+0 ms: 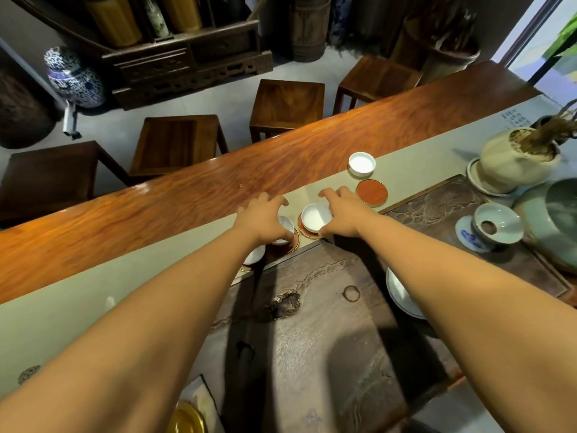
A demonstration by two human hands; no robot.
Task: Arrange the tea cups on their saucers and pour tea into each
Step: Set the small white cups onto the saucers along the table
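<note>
Cups are partly set. Our right hand grips a cup resting on its saucer; our left hand covers another cup on the desk, grasp unclear. We judge one cup still sits beside its bare saucer. No tea poured yet.

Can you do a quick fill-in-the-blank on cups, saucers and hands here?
1. The bare red saucer has ____ cup on it.
2. The far white cup sits on the grey runner, not on a ____.
3. The right hand touches a cup that sits on a ____ saucer.
4. The left hand partly ____ another cup.

Missing: no; saucer; red; covers
</note>
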